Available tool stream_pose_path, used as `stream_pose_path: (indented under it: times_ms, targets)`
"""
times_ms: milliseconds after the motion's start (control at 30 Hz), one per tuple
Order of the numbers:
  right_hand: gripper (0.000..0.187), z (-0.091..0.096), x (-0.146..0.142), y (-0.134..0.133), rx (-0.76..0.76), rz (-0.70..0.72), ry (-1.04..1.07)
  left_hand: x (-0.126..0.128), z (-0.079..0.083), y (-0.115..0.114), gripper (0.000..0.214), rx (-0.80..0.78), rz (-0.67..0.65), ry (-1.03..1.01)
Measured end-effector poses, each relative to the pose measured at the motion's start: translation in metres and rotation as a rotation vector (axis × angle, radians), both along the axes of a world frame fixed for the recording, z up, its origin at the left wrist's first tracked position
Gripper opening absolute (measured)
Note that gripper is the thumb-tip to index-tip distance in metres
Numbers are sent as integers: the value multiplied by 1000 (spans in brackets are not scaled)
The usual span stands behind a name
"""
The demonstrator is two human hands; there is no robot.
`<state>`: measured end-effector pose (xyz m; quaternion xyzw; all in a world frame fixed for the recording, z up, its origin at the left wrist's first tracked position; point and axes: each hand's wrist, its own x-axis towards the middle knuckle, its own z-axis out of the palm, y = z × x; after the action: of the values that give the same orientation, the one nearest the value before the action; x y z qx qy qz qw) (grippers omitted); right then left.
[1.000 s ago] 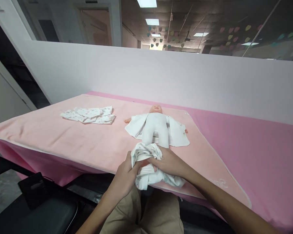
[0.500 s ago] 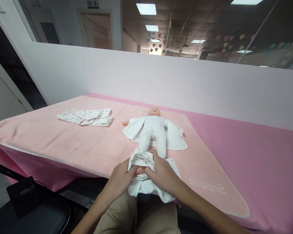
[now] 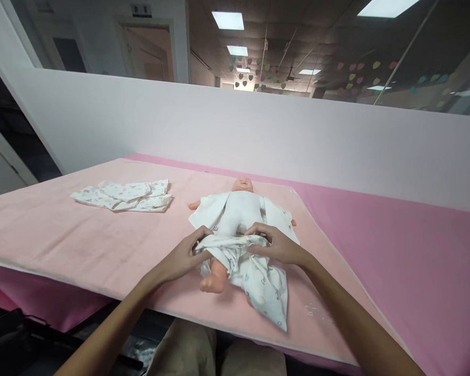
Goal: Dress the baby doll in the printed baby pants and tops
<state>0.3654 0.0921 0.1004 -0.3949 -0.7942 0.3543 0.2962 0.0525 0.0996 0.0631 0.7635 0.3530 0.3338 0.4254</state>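
Observation:
A baby doll with a white cloth body lies on its back, its head toward the wall. Open white clothing lies under its torso, around its arms. Patterned white baby pants are bunched around the doll's legs. My left hand grips the pants' gathered edge at one leg, and my right hand pinches the edge at the other. One bare foot sticks out of a pant leg; the other leg is covered by loose cloth.
Folded patterned baby clothing lies on the left of the peach blanket. Pink cloth covers the table on the right. A white partition stands behind the table, whose near edge is close to my knees.
Both hands have pulled the pants up the doll's legs toward its hips. One foot has come out of a pant leg. The view has shifted slightly.

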Motion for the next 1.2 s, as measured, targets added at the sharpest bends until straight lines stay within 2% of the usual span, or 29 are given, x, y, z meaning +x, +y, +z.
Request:
stream_pose_path:
  times_ms: [67,167,267,400,467,533,600,733,800,900,967,1033,1133,1200]
  targets:
    - [32,-6,9,3,-104,-8,12,-9,3,10,38,-39,-109,89]
    - [33,-15,14,2,-167,-42,140,-16,15,17,47,-74,-261,201]
    - [34,-23,15,-1,-265,-49,330,-10,32,25,54,-52,-353,258]
    - [50,-30,18,3,-400,-49,504,25,54,46,50,18,-340,251]
    - [57,-32,19,6,-431,-73,564,47,62,58,48,-3,-415,260]
    - [60,-32,21,7,-456,-77,598,67,65,69,49,-90,-510,239]
    - [57,-31,22,7,-480,-47,591,81,64,76,51,-187,-556,154]
    - [49,-31,24,3,-532,29,507,91,49,83,51,-267,-521,-36]
    - [47,-33,24,2,-547,36,490,90,43,82,52,-324,-521,-38]
    - [42,-36,22,2,-514,-18,608,87,39,80,56,-378,-575,63]
    - [38,-36,18,1,-504,-62,695,84,40,79,57,-355,-641,180]
    - [36,-34,15,-1,-552,-48,698,83,41,79,52,-314,-683,252]
    - [43,-31,13,-4,-651,42,583,82,42,79,37,-221,-636,159]
    - [48,-29,14,-5,-667,65,506,82,42,77,33,-172,-607,93]
